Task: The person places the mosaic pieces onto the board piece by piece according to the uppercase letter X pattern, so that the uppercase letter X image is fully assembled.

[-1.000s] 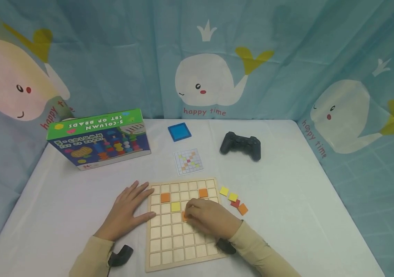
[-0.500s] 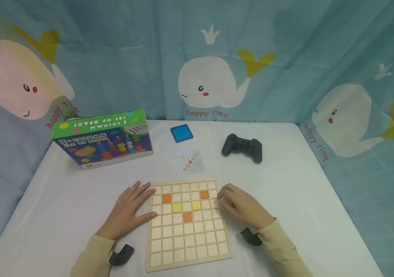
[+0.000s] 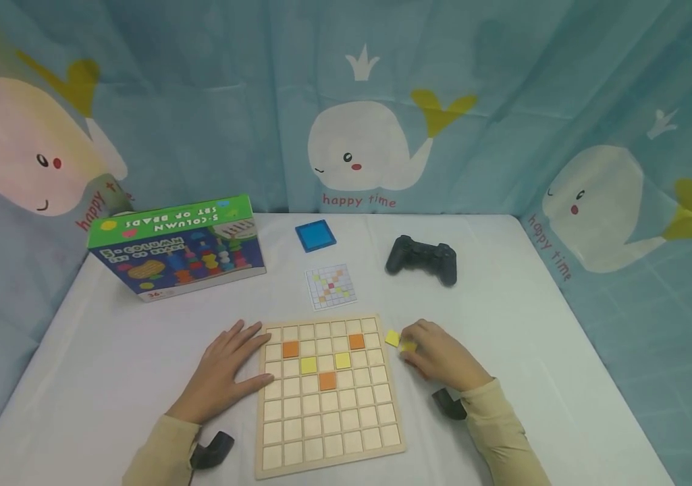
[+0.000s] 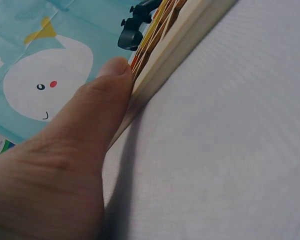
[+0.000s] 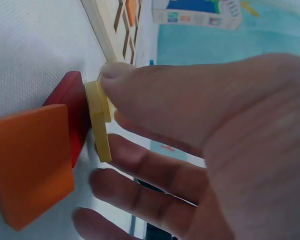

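My left hand (image 3: pixel 224 368) lies with spread fingers along the left edge of a wooden grid board (image 3: pixel 322 425). In the left wrist view its thumb (image 4: pixel 92 107) touches the board's side. Orange tiles (image 3: pixel 327 381) and yellow tiles (image 3: pixel 342 360) sit in several of the board's cells. Right of the board, my right hand (image 3: pixel 443 358) pinches a yellow tile (image 5: pixel 97 122) between thumb and fingers, low over the tablecloth. A second yellow tile (image 3: pixel 392 338) lies beside it. An orange tile (image 5: pixel 32 160) and a red tile (image 5: pixel 72 107) lie close by, hidden under the hand in the head view.
A small pattern card (image 3: pixel 331 287) lies beyond the board, with a blue square tray (image 3: pixel 315 235) behind it. A black game controller (image 3: pixel 421 260) is at the back right. A bead-set box (image 3: pixel 178 250) stands at the back left, before a whale-print curtain (image 3: pixel 503 81).
My right hand has moved from the board's middle to the loose tiles on the right. A yellow tile now shows in the cell where that hand was. My left hand stays in place.
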A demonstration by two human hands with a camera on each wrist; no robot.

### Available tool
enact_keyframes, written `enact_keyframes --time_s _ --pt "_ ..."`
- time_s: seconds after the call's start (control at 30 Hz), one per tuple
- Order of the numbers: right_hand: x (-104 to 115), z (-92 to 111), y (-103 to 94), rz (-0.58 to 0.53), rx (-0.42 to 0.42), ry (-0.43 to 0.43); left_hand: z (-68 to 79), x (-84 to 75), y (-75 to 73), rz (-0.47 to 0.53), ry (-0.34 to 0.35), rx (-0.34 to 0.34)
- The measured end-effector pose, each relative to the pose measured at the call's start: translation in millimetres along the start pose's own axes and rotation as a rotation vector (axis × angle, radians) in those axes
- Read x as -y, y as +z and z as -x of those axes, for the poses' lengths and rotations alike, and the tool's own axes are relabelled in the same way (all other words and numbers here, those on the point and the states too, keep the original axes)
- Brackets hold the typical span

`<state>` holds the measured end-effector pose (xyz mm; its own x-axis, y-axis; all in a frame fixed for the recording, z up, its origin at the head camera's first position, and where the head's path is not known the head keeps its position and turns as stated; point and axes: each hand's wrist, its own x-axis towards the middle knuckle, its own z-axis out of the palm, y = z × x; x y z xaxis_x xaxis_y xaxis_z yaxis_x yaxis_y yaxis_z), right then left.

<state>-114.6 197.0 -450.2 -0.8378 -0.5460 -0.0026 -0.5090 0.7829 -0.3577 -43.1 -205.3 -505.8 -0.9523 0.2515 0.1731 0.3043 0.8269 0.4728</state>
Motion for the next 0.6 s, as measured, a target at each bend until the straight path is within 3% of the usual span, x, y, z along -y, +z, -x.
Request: enact_keyframes --time_s 0.4,0.6 --pt "0.5 0.2 -1.2 -0.069 0.041 -0.024 0.2 -1.0 -0.6 -0.005 0.013 -0.005" --pt "6.1 -0.2 -4.3 -0.121 -0.012 -0.102 -0.4 -0.8 -1.2 0.004 0.005 0.008"
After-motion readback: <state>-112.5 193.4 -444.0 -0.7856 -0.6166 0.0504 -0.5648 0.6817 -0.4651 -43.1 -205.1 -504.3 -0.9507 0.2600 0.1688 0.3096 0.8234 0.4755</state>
